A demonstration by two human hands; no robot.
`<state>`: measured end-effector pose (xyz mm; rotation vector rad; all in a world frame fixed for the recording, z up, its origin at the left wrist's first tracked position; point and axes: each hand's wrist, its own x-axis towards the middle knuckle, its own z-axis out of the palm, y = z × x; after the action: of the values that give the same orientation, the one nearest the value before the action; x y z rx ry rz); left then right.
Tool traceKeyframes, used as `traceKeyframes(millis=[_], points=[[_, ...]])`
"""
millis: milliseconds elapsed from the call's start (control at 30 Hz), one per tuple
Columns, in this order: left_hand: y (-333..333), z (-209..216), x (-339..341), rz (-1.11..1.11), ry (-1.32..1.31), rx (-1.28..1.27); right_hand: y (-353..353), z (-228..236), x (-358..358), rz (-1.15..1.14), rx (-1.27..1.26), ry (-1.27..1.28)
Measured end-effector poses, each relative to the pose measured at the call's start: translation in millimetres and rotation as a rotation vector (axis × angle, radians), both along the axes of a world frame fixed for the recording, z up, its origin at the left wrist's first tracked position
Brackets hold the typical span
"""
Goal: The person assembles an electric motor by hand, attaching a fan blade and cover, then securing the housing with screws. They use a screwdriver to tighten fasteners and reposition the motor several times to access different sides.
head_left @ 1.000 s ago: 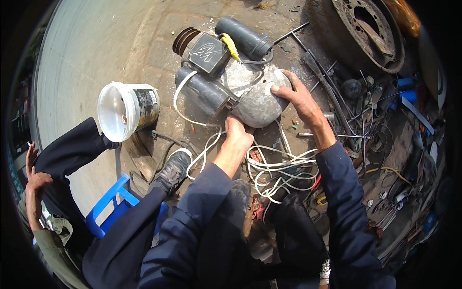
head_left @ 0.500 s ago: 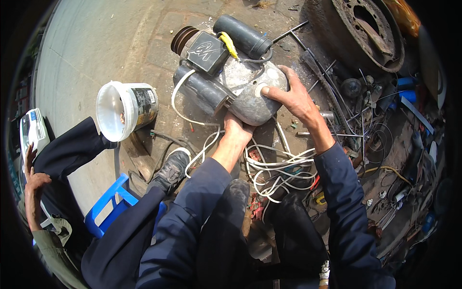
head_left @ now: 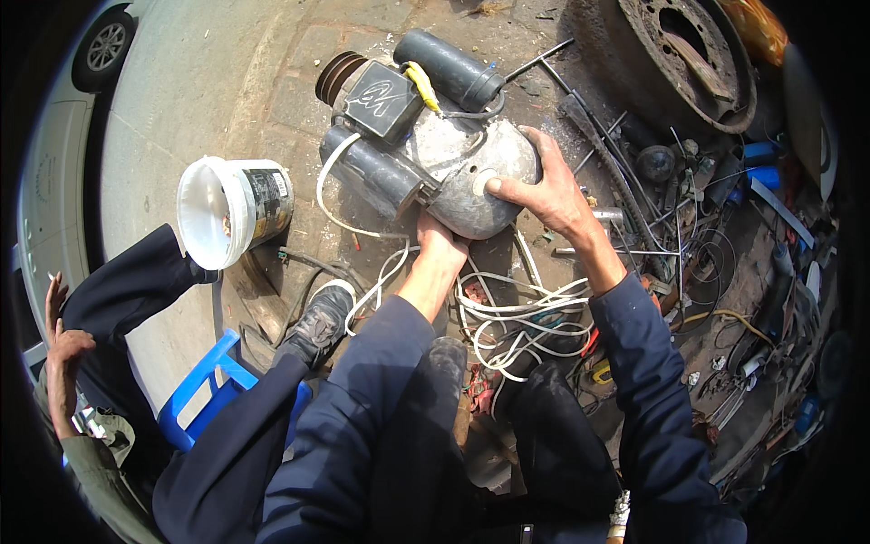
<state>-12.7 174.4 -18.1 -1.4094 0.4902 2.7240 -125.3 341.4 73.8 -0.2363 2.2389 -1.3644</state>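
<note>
A grey electric motor (head_left: 494, 154) lies on the ground ahead of me, its rounded end cover toward me. Two black cylinders and a black box (head_left: 382, 102) sit on it, and a grooved pulley (head_left: 339, 77) shows at its far end. Yellow tape (head_left: 422, 86) wraps a wire beside the box. My right hand (head_left: 555, 189) grips the cover's right side, thumb across its top. From beneath, my left hand (head_left: 439, 247) holds the near edge; its fingertips are hidden. A white cable (head_left: 535, 308) runs from the motor and lies in loops between my feet.
A white bucket (head_left: 210, 213) lies tipped at left. Beside a blue plastic stool (head_left: 208, 385) sits another person, with a hand (head_left: 68, 349) showing. A rusty wheel rim (head_left: 625, 54), metal rods and scrap fill the right side. A vehicle (head_left: 54, 172) is at far left.
The view has shifted slightly, and more of a vehicle with its wheel shows at the upper left. Both my hands keep their hold on the motor, which has barely moved.
</note>
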Motion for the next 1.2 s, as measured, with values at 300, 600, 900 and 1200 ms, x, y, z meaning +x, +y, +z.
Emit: traceKeyframes(millis=[300,600,900,1200], points=[[-2,1,-3,-0.01,0.037,0.022,-5,1,1,-0.005,0.054,0.08],[-2,4,-3,-0.024,-0.042,-0.021,-5,1,3,-0.01,0.031,0.057],[-3,5,-4,-0.031,-0.014,-0.022,-7,2,2,-0.029,0.016,0.004],[-11,10,17,-0.081,-0.131,-0.07,88,0,5,-0.337,-0.004,-0.027]])
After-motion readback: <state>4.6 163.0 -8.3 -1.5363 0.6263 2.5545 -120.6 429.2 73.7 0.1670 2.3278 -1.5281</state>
